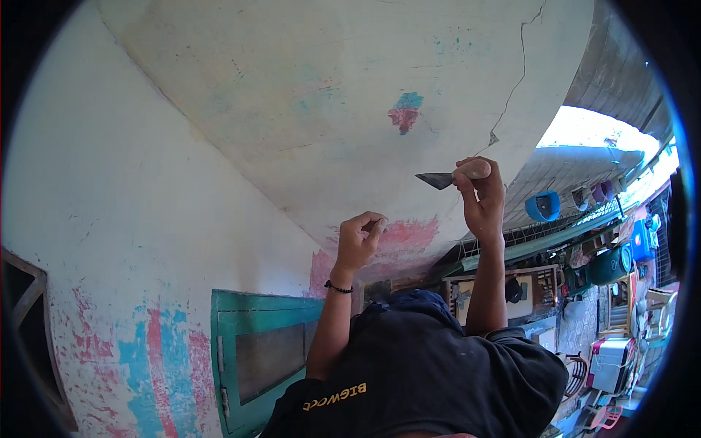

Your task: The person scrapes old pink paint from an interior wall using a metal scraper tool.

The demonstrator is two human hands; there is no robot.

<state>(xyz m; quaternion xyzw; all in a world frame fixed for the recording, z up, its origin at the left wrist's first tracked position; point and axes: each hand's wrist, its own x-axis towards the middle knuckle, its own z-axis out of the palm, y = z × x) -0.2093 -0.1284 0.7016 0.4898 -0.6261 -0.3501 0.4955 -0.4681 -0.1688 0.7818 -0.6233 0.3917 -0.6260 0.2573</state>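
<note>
My right hand (485, 201) is raised and wrapped round the handle of a small pointed trowel (436, 179). Its dark blade points left, close to the pale plastered wall (350, 95). Lower and to the left, my left hand (361, 239) is held up with its fingers curled in; at the fingertips is a pale spot that I cannot make out. A jagged crack (522, 69) runs down the wall to a small chipped hole (493, 138) just above my right hand. Left of the crack is a patch of blue and red paint (405, 113).
A green-framed door or window (225, 321) stands at lower left, beside a wall with worn blue and red stripes (155, 365). To the right hang blue pots (542, 206). Beyond are a green barrel (612, 265), a white-and-red cooler (612, 366) and wooden furniture (544, 281).
</note>
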